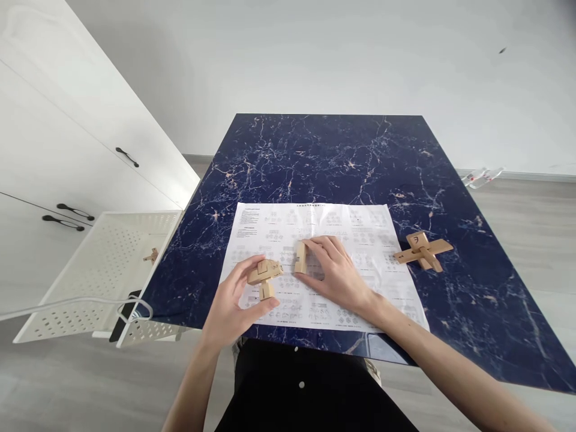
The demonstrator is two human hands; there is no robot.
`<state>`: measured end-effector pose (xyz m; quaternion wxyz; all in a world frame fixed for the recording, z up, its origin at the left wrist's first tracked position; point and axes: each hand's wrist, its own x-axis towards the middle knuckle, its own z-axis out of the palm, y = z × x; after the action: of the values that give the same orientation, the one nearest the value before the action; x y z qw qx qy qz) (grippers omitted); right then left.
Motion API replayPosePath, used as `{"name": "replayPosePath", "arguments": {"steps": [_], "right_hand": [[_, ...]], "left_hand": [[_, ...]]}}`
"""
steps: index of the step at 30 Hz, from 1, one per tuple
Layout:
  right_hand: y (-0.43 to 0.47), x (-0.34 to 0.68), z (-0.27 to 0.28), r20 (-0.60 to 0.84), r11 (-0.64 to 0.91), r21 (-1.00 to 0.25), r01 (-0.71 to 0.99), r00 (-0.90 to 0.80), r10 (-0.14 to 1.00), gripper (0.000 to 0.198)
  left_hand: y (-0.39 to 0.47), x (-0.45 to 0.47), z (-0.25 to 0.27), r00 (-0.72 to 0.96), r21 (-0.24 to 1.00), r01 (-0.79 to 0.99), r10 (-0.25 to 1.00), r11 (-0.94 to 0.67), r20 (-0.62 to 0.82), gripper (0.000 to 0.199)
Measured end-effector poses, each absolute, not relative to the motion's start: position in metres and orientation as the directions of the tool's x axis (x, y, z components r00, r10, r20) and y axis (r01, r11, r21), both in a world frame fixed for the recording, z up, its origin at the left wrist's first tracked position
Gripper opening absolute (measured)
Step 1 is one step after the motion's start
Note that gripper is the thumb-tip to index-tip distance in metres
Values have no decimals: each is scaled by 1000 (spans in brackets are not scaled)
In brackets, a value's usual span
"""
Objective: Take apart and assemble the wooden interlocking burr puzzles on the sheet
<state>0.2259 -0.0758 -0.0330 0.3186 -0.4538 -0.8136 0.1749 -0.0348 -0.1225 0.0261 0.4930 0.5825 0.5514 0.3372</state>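
Observation:
My left hand (236,303) grips a partly joined wooden puzzle (265,273), its pale pieces marked with dark pen lines. One block of it juts down near my thumb. Close by on the right, my right hand (333,267) pinches a notched wooden puzzle piece (300,258) between thumb and fingers, apart from the joined pieces. Both hands are over a printed instruction sheet (360,234), which is covered in small diagrams too fine to read. To the right of the sheet's edge lies a cross-shaped wooden puzzle (423,251) with handwritten marks on it.
A dark blue marble-patterned table (315,156) carries the sheet. Left of it stands a white perforated basket (81,276) with a small wooden piece (152,256) inside and a white cable (81,301) across it. White cabinets (67,108) line the left side.

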Motion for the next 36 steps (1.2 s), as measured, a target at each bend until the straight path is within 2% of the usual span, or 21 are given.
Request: {"name": "replayPosePath", "arguments": {"steps": [4, 8, 14, 16, 18, 21, 25, 31, 36], "right_hand": [[-79, 226, -24, 445, 614, -590, 525, -423, 789, 67], [-82, 222, -15, 541, 728, -591, 346, -500, 676, 45], [-83, 221, -16, 556, 762, -573, 301, -540, 631, 17], [-84, 221, -14, 542, 744, -604, 287, -536, 647, 16], [-86, 220, -11, 505, 697, -671, 253, -532, 680, 24], [-89, 220, -5, 404, 559, -810, 179, -520, 753, 37], [-88, 222, -3, 264, 359, -921, 151, -436, 860, 34], [-77, 228, -11, 213, 261, -924, 280, -189, 958, 34], [-74, 225, -16, 232, 291, -856, 428, -185, 955, 38]], "left_hand": [[-125, -26, 27, 164, 919, 392, 979, 47, -120, 71], [-124, -22, 26, 222, 876, 481, 969, -14, -106, 69], [-128, -14, 23, 301, 841, 533, 950, -92, -87, 78], [-129, -12, 20, 298, 825, 553, 952, -117, -65, 78], [-129, -10, 16, 286, 786, 597, 958, -163, -18, 71], [-128, -11, 11, 265, 708, 663, 961, -243, 81, 62], [-123, -19, 8, 214, 663, 700, 964, -265, 160, 65], [-103, -32, 10, 207, 642, 730, 971, -233, 117, 59], [-84, -32, 10, 349, 639, 705, 935, -309, 68, 60]]}}
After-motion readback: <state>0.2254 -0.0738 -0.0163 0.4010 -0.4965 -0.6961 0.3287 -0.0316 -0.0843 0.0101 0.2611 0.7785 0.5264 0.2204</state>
